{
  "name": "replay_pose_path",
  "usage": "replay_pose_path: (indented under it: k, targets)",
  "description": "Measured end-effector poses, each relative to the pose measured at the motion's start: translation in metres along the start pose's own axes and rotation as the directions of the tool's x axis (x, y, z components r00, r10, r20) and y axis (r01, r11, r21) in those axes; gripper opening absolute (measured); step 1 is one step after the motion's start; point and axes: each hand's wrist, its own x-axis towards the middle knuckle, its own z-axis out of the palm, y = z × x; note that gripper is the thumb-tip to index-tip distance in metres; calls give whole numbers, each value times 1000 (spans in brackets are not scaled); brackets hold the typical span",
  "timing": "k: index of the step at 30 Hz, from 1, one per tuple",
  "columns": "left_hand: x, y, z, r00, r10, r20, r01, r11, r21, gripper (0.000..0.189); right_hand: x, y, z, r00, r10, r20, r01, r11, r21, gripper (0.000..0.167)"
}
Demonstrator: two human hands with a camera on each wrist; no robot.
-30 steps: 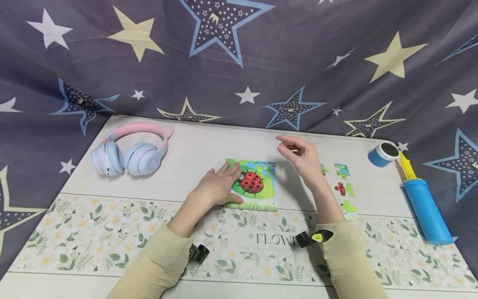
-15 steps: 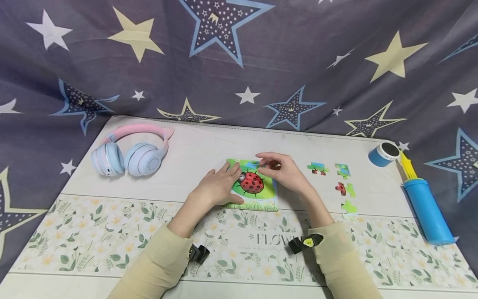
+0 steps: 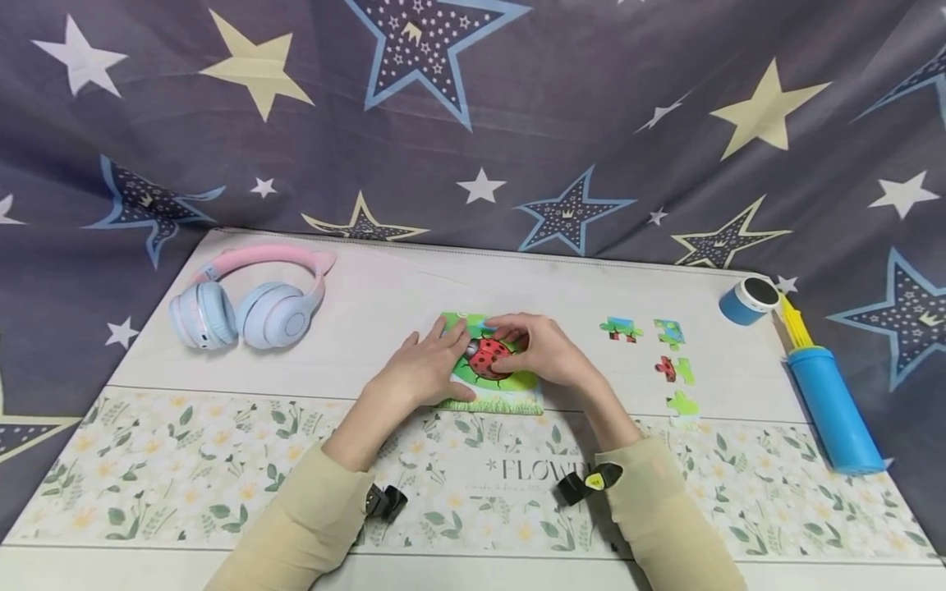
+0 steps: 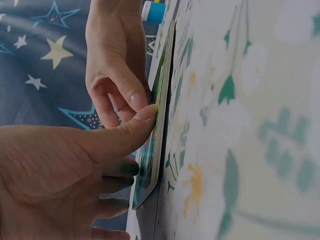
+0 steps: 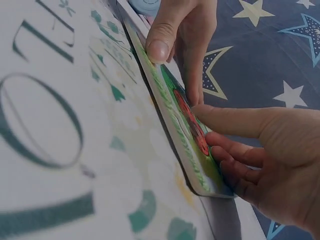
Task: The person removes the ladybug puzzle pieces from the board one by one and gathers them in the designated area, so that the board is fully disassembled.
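Note:
A square ladybug jigsaw puzzle (image 3: 497,405) lies on the table, with a strip of grass along its near edge. My left hand (image 3: 423,369) rests on its left side, fingers spread and thumb (image 5: 158,51) at the near edge. My right hand (image 3: 550,351) touches the picture from the right; its thumb (image 5: 205,111) is at the red ladybug (image 5: 192,122) and its fingers bend loosely beside it. Nothing shows between them. To the right lie several loose puzzle pieces, among them a blue-green one (image 3: 621,330) and a light green one (image 3: 683,405).
Pink and blue headphones (image 3: 254,300) sit at the back left. A blue round jar or speaker (image 3: 748,301) stands at the back right, near a blue hand pump (image 3: 835,410) with a yellow end. A dark starry curtain (image 3: 443,148) hangs behind the table.
My right hand has come left and down from above the table onto the puzzle, then a little nearer me over the ladybug. My left hand has stayed on the puzzle. The head view has shifted slightly.

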Motion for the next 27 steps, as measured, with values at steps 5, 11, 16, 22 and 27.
replay_pose_path:
  k: [5, 11, 16, 22, 27]
  targets:
    - [-10, -4, 0, 999, 37, 21, -37, 999, 13, 88, 0, -4, 2, 1000, 29, 0, -29, 999, -37, 65]
    - [-20, -11, 0, 984, 163, 75, -163, 987, -6, 72, 0, -10, 4, 999, 41, -9, -42, 994, -104, 64]
    - [-21, -19, -5, 964, 241, 112, -238, 970, -44, 61, -1, -13, 5, 998, 67, -17, -69, 991, -115, 60]
    - [-18, -26, -8, 951, 271, 147, -265, 962, -62, 58, -2, -18, 7, 996, 92, -13, -93, 987, -133, 54]
    - [-15, -24, -10, 953, 262, 154, -257, 965, -51, 59, -3, -21, 5, 991, 130, -19, -131, 979, -156, 53]
